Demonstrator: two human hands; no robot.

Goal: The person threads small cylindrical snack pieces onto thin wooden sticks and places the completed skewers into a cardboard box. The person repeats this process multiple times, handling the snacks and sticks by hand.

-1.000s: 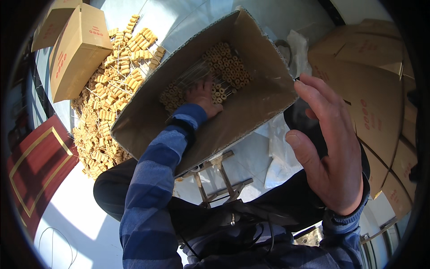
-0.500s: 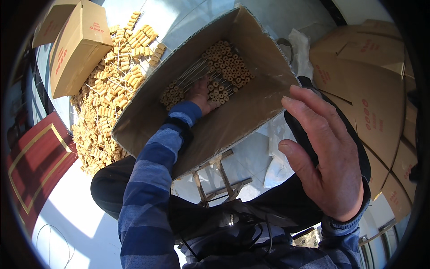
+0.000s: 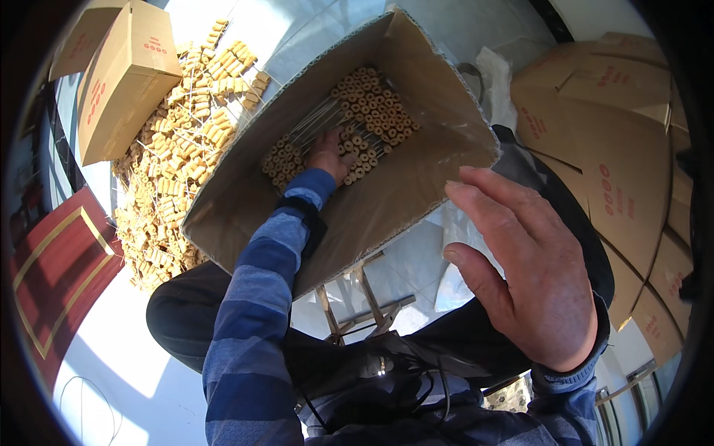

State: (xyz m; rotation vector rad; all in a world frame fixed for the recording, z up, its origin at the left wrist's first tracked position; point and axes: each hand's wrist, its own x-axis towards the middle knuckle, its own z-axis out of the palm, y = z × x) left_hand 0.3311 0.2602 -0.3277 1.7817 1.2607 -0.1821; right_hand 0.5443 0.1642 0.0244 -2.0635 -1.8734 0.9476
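Observation:
Down inside a tall cardboard box (image 3: pixel 372 223) rests my left hand (image 3: pixel 327 154), its thumb spread from the fingers. It touches thin sticks (image 3: pixel 316 123) and the ends of tan ring-shaped rolls threaded on them; part of its fingertips is hidden. One packed group of skewered rolls (image 3: pixel 375 104) lies to the right of the hand, and another group (image 3: pixel 281 162) to its left. My right hand (image 3: pixel 528 275) is raised near the box's right corner, fingers stretched out and holding nothing.
Left of the box, a large heap of skewered rolls (image 3: pixel 167 175) covers the floor beside a closed carton (image 3: pixel 130 82). Flattened cartons (image 3: pixel 610 141) lie at the right. A dark red panel with a gold border (image 3: pixel 59 275) is at the far left. A wooden frame (image 3: pixel 368 297) shows below the box.
My right hand has moved slightly left and down toward the box. My left hand stays in the box, with its fingers drawn in slightly.

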